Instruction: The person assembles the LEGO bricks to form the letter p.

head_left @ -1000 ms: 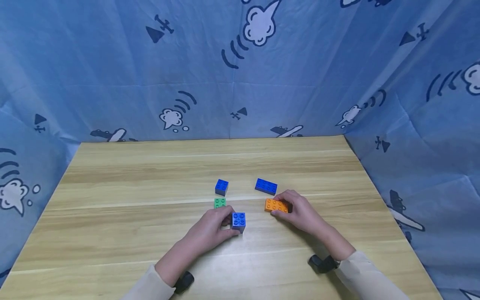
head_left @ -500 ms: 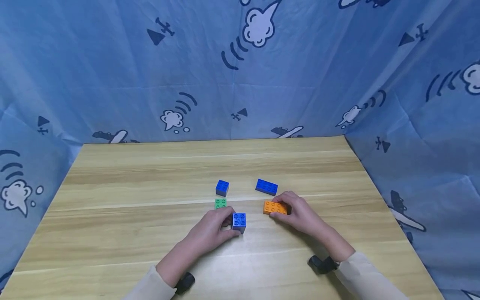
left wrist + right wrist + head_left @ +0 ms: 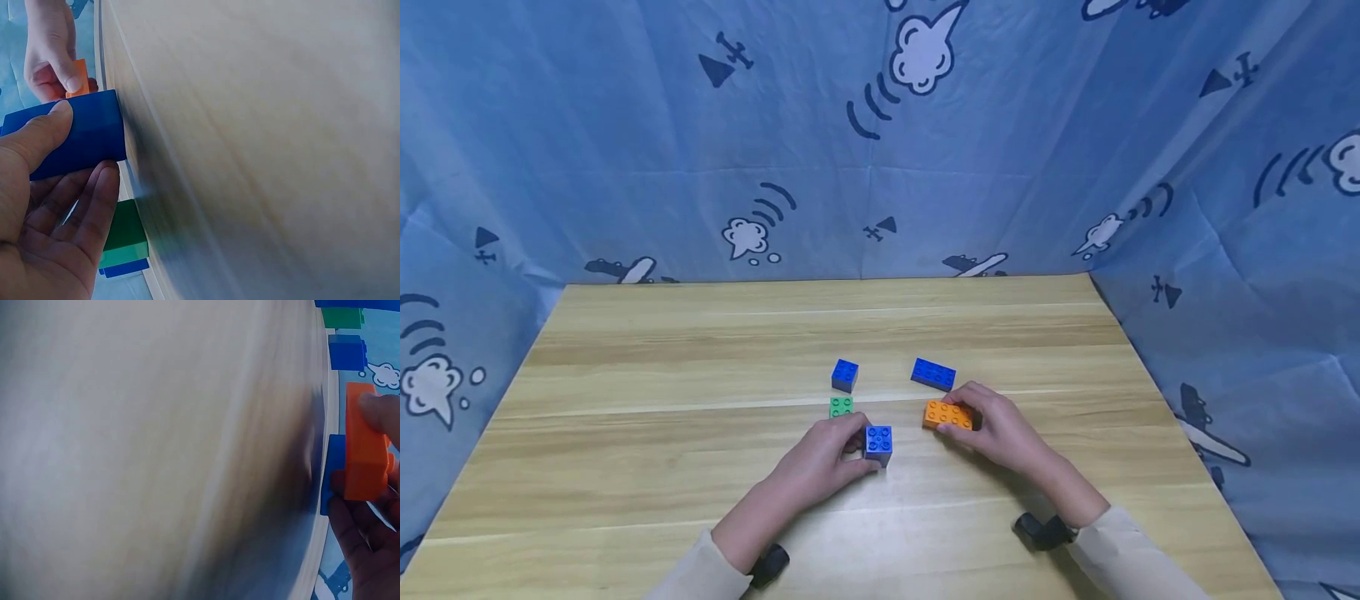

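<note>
In the head view, my left hand (image 3: 822, 460) holds a blue building brick (image 3: 878, 442) with four-sided stud top between thumb and fingers. The left wrist view shows the thumb on one side of this blue brick (image 3: 94, 134) and fingertips at its lower edge. To the right, my right hand (image 3: 1003, 425) pinches an orange building brick (image 3: 944, 414), longer than it is wide, studs up. In the right wrist view, the thumb lies on one long side of the orange brick (image 3: 364, 450), its far side partly hidden. A gap of bare wood separates the two held bricks.
Just beyond my left hand lies a green brick (image 3: 841, 406), partly hidden by it. Behind that sits a small blue brick (image 3: 844, 376). A long blue brick (image 3: 933, 373) lies behind the orange one. Blue printed cloth (image 3: 820, 150) hangs along the wooden table's (image 3: 662, 350) back edge.
My right hand has shifted the orange brick slightly left, toward the blue brick in my left hand. The left hand and the loose bricks stay practically in place.
</note>
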Action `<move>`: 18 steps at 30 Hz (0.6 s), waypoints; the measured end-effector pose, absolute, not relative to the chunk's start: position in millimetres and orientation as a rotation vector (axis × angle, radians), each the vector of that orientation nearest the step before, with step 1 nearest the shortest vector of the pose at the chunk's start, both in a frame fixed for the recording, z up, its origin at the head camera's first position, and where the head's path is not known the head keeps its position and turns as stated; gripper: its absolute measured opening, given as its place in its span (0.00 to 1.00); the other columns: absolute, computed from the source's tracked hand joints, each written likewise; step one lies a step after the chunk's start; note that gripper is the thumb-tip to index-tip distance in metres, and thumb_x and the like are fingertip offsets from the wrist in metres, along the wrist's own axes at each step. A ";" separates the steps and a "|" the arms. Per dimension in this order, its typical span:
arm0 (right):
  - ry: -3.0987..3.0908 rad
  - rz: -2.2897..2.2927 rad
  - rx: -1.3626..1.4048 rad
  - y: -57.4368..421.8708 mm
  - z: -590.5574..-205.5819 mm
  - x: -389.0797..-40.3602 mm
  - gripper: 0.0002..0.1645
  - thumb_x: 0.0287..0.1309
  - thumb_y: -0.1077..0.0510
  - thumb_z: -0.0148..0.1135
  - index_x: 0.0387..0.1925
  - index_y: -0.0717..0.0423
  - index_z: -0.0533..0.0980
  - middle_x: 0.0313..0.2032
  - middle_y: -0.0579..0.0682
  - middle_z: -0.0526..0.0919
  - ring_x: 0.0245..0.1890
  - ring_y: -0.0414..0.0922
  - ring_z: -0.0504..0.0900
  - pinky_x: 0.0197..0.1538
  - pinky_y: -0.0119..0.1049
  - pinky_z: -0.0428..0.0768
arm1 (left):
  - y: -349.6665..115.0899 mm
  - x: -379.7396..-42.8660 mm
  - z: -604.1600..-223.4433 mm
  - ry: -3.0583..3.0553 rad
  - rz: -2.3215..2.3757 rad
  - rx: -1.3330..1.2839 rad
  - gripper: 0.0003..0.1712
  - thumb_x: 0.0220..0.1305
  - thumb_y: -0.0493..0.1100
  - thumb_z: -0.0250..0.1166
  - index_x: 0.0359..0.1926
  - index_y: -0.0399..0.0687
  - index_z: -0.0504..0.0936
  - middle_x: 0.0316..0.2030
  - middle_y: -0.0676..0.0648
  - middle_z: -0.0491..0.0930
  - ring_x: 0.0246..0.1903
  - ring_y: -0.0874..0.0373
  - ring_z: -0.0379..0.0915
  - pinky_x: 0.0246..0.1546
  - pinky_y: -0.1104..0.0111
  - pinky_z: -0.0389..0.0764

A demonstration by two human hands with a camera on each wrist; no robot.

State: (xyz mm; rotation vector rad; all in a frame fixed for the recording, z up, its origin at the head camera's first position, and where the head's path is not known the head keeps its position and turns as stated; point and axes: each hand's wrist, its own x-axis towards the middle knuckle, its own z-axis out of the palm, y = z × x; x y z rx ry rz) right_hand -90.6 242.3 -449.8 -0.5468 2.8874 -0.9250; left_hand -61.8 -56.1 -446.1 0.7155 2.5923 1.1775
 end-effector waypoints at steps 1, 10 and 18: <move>2.882 -0.931 -0.544 241.8 -449.1 -90.5 0.19 0.59 0.50 0.78 0.49 0.49 0.84 0.45 0.43 0.86 0.41 0.39 0.78 0.46 0.30 0.83 | -56.2 -62.0 -446.2 2.597 1.173 0.719 0.14 0.63 0.46 0.77 0.43 0.51 0.81 0.40 0.55 0.88 0.40 0.63 0.81 0.46 0.66 0.87; 2.842 -1.070 -0.577 236.5 -444.7 -87.9 0.19 0.57 0.53 0.79 0.49 0.50 0.84 0.45 0.43 0.85 0.43 0.39 0.79 0.48 0.27 0.85 | -56.3 -62.2 -446.2 2.594 1.169 0.715 0.14 0.63 0.46 0.77 0.43 0.51 0.80 0.40 0.56 0.87 0.39 0.63 0.79 0.44 0.67 0.86; 2.839 -1.133 -0.637 226.4 -437.3 -84.5 0.19 0.58 0.54 0.79 0.50 0.49 0.84 0.47 0.42 0.85 0.44 0.38 0.79 0.50 0.27 0.85 | -55.9 -62.8 -445.3 2.590 1.162 0.705 0.14 0.63 0.46 0.77 0.43 0.51 0.80 0.39 0.56 0.87 0.37 0.62 0.78 0.43 0.68 0.84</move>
